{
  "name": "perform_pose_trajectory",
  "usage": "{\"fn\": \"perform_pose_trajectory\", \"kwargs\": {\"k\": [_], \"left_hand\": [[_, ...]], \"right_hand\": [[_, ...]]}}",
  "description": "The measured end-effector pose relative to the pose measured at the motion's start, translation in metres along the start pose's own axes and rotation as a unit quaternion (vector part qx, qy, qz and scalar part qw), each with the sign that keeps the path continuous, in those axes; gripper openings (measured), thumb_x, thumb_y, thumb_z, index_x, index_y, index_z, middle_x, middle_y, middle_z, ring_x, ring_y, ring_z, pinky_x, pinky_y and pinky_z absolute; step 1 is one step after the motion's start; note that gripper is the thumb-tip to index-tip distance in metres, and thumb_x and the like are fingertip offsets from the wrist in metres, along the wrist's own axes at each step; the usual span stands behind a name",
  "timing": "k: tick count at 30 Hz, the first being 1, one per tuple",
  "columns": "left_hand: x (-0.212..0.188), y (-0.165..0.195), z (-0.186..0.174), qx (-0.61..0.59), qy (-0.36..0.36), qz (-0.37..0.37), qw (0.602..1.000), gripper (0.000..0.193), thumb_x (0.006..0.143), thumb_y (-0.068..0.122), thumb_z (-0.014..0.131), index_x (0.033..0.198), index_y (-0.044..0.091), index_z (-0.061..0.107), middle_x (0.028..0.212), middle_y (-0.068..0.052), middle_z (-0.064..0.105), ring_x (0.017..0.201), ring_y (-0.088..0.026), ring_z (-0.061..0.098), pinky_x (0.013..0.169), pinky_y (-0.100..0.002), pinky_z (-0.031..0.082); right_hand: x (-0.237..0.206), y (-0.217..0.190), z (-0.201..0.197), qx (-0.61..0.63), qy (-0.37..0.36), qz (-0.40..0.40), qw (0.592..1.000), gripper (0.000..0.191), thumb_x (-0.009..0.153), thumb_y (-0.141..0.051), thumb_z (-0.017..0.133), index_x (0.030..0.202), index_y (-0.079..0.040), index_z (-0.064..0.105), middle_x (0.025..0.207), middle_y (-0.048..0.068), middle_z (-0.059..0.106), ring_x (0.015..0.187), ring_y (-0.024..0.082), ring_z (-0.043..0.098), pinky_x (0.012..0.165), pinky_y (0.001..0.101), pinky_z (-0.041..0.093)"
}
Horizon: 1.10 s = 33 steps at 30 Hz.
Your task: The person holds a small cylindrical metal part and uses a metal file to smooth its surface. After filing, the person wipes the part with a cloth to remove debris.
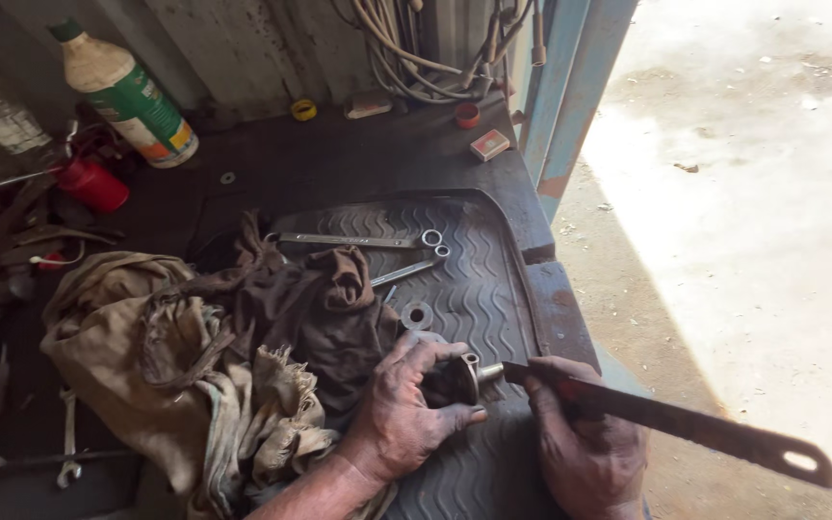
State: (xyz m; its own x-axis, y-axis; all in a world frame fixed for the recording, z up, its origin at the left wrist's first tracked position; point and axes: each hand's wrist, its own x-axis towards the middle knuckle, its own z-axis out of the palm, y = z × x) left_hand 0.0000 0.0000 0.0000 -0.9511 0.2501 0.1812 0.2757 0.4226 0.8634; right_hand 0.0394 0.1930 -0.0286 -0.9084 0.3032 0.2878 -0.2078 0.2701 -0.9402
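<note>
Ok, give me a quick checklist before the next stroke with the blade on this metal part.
1. Left hand wrapped around the metal part: ok.
2. Right hand gripping the flat blade: ok.
3. Blade tip meeting the part: ok.
4. Part resting on the ribbed rubber mat: cannot tell.
5. Rags clear of the blade: ok.
6. Wrenches and washer away from the hands: ok.
</note>
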Motion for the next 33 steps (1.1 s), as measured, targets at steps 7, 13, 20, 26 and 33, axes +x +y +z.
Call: {"fn": "perform_pose_trajectory", "kwargs": {"k": [7, 13, 20, 26, 33], "left_hand": [[-0.002, 0.000, 0.000, 0.008, -0.009, -0.013, 1.000, 0.062, 0.062, 0.017, 0.095, 0.117, 0.009, 0.070, 0.113, -0.008, 0.066, 0.105, -0.022, 0.070, 0.090, -0.034, 0.057], [-0.004, -0.001, 0.003, 0.011, -0.001, 0.010, 1.000, 0.062, 0.062, 0.019, 0.095, 0.118, 0.009, 0.070, 0.112, -0.008, 0.068, 0.104, -0.022, 0.071, 0.089, -0.034, 0.057], [-0.003, 0.004, -0.001, -0.001, -0.008, -0.011, 1.000, 0.062, 0.062, 0.020, 0.094, 0.118, 0.010, 0.070, 0.113, -0.007, 0.066, 0.105, -0.020, 0.069, 0.091, -0.033, 0.057], [-0.012, 0.002, -0.004, -0.004, 0.003, 0.021, 1.000, 0.061, 0.064, 0.022, 0.094, 0.118, 0.008, 0.069, 0.111, -0.008, 0.068, 0.105, -0.022, 0.070, 0.092, -0.035, 0.056], [-0.013, 0.008, -0.005, 0.039, 0.009, 0.039, 0.998, 0.060, 0.066, 0.023, 0.093, 0.120, 0.008, 0.070, 0.111, -0.009, 0.069, 0.104, -0.025, 0.069, 0.091, -0.036, 0.055]], "right_hand": [[0.001, -0.008, 0.001, -0.077, -0.010, 0.031, 0.997, 0.017, 0.085, -0.005, 0.075, 0.102, -0.006, 0.077, 0.086, 0.006, 0.080, 0.073, 0.011, 0.074, 0.062, 0.0254, 0.057], [-0.002, -0.016, -0.002, -0.079, -0.010, 0.018, 0.997, 0.015, 0.084, -0.006, 0.076, 0.100, -0.006, 0.077, 0.082, 0.005, 0.081, 0.072, 0.010, 0.077, 0.059, 0.0256, 0.058], [0.019, -0.028, -0.003, -0.035, -0.060, 0.090, 0.993, 0.017, 0.086, -0.008, 0.073, 0.102, -0.004, 0.078, 0.075, 0.009, 0.080, 0.061, 0.013, 0.070, 0.055, 0.0284, 0.053], [0.034, -0.046, -0.005, -0.119, -0.106, 0.015, 0.987, 0.015, 0.086, -0.014, 0.074, 0.095, -0.003, 0.080, 0.075, 0.008, 0.081, 0.064, 0.011, 0.074, 0.059, 0.0280, 0.056], [0.040, -0.046, -0.002, -0.051, -0.112, 0.003, 0.992, 0.020, 0.083, -0.016, 0.077, 0.097, -0.001, 0.077, 0.078, 0.010, 0.080, 0.065, 0.014, 0.075, 0.058, 0.0286, 0.058]]}}
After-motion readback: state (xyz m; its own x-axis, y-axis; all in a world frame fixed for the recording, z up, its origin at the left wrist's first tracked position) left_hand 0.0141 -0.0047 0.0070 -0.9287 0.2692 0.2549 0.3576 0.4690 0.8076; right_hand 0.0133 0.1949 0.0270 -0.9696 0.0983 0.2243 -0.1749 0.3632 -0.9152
